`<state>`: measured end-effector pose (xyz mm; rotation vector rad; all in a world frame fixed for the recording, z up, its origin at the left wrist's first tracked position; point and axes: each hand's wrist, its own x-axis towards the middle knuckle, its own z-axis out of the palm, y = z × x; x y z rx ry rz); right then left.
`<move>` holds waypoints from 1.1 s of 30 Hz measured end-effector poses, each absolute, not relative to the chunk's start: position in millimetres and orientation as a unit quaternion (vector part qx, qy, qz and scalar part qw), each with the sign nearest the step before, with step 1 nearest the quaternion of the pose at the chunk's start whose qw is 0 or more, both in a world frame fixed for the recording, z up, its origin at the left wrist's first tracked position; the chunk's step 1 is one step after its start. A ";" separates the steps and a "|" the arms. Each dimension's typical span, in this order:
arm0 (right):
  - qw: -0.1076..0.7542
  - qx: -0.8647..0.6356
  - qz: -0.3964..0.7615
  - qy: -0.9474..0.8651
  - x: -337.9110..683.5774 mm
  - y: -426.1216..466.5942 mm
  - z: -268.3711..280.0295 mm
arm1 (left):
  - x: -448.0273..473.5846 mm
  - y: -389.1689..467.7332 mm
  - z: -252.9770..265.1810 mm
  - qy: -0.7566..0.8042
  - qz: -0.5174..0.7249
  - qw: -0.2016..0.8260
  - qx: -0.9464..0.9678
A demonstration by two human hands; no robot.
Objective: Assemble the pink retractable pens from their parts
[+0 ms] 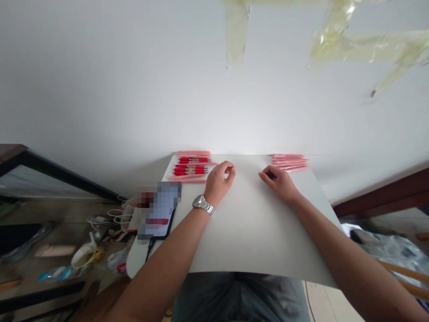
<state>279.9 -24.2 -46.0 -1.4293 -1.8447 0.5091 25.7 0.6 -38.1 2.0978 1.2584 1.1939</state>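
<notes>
My left hand, with a metal wristwatch on the wrist, rests over the table with its fingers curled in toward the thumb. No object shows in it. Just left of it lie red click pens among slim pink sticks, which look like pens or wrapped refills. My right hand is loosely curled too, thumb toward the left, with nothing visible inside. Close behind it, at the back right, sits a bundle of similar pink sticks. Bare tabletop separates the two hands.
A phone with a cable lies at the table's left edge, partly blurred out. The white wall meets the table's back edge. On the floor at left are a cup and a bottle; plastic bags lie at right.
</notes>
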 end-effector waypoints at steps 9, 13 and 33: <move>0.372 -0.557 0.195 -0.716 279.2 -24.4 -46.0 | 8.8 10.1 -34.5 0.557 0.359 -0.012 0.749; 0.373 -0.559 0.196 -0.714 280.1 -24.1 -47.0 | 4.1 12.1 -37.6 0.591 0.336 -0.033 0.733; 0.368 -0.561 0.196 -0.716 279.4 -25.0 -45.5 | 3.5 15.6 -43.6 0.582 0.323 -0.023 0.746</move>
